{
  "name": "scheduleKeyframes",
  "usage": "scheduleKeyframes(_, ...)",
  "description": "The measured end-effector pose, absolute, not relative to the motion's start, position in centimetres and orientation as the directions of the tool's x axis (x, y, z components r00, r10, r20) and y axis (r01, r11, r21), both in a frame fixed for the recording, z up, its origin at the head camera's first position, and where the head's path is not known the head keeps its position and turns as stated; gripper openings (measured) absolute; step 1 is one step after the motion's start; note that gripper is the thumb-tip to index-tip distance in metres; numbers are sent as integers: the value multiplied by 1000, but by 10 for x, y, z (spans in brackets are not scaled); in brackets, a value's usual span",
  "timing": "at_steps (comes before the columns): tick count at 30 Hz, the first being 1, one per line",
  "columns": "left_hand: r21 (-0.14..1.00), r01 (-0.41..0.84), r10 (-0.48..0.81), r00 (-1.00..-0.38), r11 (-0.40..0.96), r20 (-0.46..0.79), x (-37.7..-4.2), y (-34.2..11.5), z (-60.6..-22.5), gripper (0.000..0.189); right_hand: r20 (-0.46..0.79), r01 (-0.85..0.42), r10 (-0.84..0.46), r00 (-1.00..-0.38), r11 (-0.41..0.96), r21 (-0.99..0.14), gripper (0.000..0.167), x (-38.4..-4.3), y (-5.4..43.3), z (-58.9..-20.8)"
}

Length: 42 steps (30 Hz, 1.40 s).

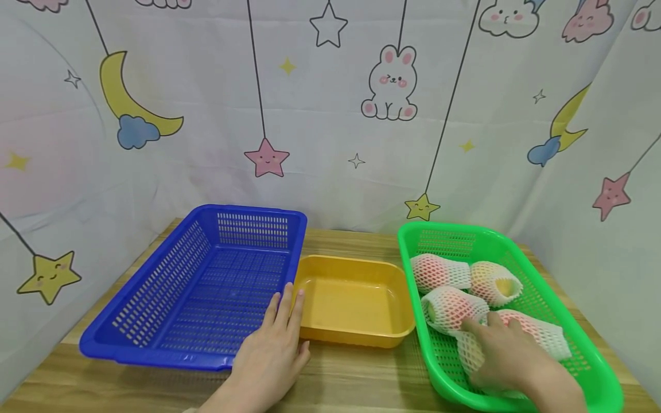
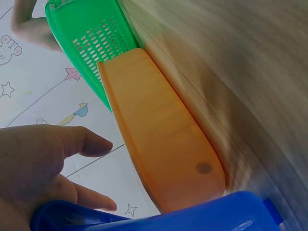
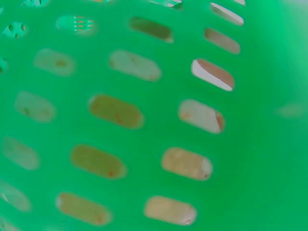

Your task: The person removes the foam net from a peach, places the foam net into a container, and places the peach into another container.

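Head view, from the left: a blue basket (image 1: 165, 358) sits on the wooden table (image 1: 320, 373), with only its slatted floor and walls visible inside. The left hand (image 1: 271, 350) rests at its right rim, fingers straight and pointing away from the person; the left wrist view shows the thumb apart from the finger below it. Next comes a yellow tray (image 1: 356, 337), just beside the blue rim and the fingertips.

On the right stands a green basket (image 1: 439, 378) holding the foam-netted pieces (image 1: 454, 310), pink and yellowish under white mesh. The right hand (image 1: 508, 355) reaches down among them, fingers bent. One piece lies just ahead and left of its fingertips, one below left of the hand, one to the right partly behind it, and two farther back. Whether the fingers grip any cannot be told; the right wrist view is filled by slotted green wall.
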<state>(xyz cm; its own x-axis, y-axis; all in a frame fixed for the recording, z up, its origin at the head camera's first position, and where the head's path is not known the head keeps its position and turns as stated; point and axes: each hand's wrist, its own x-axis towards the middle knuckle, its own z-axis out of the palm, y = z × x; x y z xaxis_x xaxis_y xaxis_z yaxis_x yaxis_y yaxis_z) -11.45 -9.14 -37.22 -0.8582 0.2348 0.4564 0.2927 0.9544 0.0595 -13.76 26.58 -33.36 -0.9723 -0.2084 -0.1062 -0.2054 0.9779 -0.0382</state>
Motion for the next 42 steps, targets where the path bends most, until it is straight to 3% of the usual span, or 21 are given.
scheduleKeyframes(28, 38, 290, 241, -853, 956, 463, -114, -92, -372, 78, 255, -301, -266, -930, 947, -112, 68, -122, 253, -312)
scheduleKeyframes(31, 41, 288, 238, -856, 957, 460, -114, -92, -372, 78, 306, -327, -279, -910, 938, -116, 67, -124, 252, -310)
scheduleKeyframes(37, 44, 284, 236, -864, 958, 445, -114, -91, -372, 78, 463, -431, -364, -808, 901, -44, 69, -127, 249, -306)
scheduleKeyframes(42, 31, 295, 248, -852, 955, 461, -115, -92, -372, 78, 508, -472, -398, -764, 882, -18, 85, -128, 243, -303)
